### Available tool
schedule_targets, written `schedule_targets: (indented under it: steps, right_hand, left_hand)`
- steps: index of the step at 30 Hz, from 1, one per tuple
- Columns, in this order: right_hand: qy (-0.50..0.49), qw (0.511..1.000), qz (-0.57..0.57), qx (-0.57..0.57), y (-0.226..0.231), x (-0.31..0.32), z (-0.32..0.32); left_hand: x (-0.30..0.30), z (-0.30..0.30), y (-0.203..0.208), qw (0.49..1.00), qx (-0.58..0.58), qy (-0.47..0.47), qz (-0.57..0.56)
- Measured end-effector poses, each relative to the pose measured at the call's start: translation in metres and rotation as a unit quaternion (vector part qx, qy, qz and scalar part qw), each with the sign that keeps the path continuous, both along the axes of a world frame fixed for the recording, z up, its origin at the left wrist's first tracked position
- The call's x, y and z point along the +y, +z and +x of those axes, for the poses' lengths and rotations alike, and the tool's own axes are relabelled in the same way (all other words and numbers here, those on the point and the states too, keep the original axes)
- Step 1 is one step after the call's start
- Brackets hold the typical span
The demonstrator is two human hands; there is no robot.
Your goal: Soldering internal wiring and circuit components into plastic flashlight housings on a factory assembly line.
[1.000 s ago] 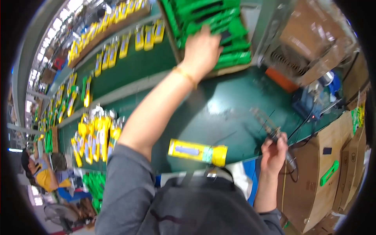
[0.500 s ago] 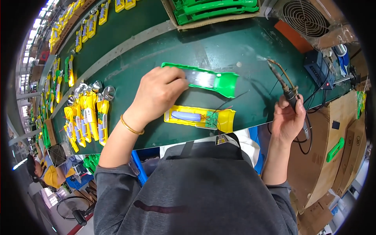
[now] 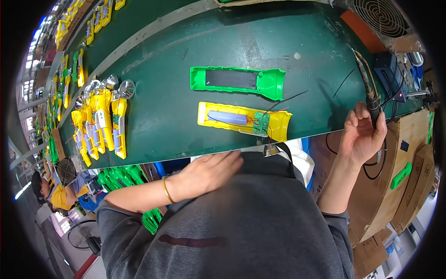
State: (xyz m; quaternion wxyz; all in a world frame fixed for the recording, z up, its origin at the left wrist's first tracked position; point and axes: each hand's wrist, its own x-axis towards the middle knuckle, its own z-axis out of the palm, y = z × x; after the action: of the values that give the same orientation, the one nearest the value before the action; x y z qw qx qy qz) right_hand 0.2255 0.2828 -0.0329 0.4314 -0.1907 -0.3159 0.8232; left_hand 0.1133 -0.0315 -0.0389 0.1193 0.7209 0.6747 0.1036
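My right hand (image 3: 364,135) grips a soldering iron (image 3: 373,104) by its dark handle, tip pointing up and away. Bare and with fingers stretched out, my left hand (image 3: 211,173) is in front of my body by the table's near edge, slightly blurred. Beyond it lies a yellow flashlight half-shell (image 3: 281,126) holding a lilac battery cell (image 3: 226,117), a green circuit board (image 3: 261,122) and thin red and black wires. A small metal piece (image 3: 270,149) hangs at the table edge from it. Farther back rests a green half-shell (image 3: 273,83) with a dark panel inside, untouched.
Several yellow flashlight halves (image 3: 104,118) with silvery reflectors are bunched at the left. A blue soldering station (image 3: 389,76) and a fan grille (image 3: 378,17) stand at the right. Green shells (image 3: 121,176) lie below the table's left edge; cardboard boxes (image 3: 381,186) are at right.
My left hand has let go of the green half-shell and drawn back toward my body. The green half-shell now lies on the table. My right hand has moved right with the soldering iron.
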Motion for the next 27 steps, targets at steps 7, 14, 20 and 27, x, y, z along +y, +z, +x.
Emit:
schedule_targets:
  steps: [7,14,20,27]
  right_hand:
    - [0.005,1.0,0.013,-0.022,-0.003,-0.005,0.001]
    - [0.019,1.0,-0.005,0.005,-0.005,-0.021,-0.006]
    - [0.023,1.0,-0.003,-0.014,-0.011,-0.022,-0.007]
    - [0.091,0.996,-0.013,-0.018,-0.014,-0.036,-0.038]
  left_hand:
    - [0.043,-0.01,0.046,0.98,-0.095,0.096,0.147]
    - [0.148,-0.01,0.023,0.955,0.054,0.26,0.13]
    - [0.154,-0.01,0.021,0.977,0.008,0.185,0.105]
    - [0.099,-0.034,0.03,0.91,-0.102,0.298,0.268]
